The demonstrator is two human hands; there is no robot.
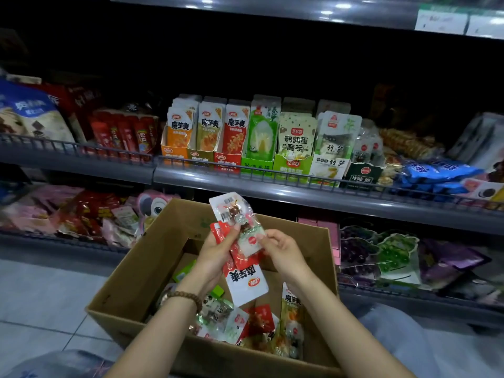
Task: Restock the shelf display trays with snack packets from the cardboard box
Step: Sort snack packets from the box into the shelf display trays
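Over the box (131, 282), the left hand (218, 249) grips a fan of packets (234, 214). The right hand (281, 249) pinches the lower end of the clear top one. It is best to peel that one off cleanly, match its print to a tray (291, 165) at the front edge of the shelf (191, 177), and slot it in upright.

A shop: stocked metal shelves (300, 190) with price labels (440, 21).

Blue packs (436, 173) piled at the middle shelf's (300, 196) right end, big blue-white bag (30, 115) at its left end. Lower shelf (409, 298) has grape-print bags (357, 249) on the right, and a pink owl thing (152, 204) further left.
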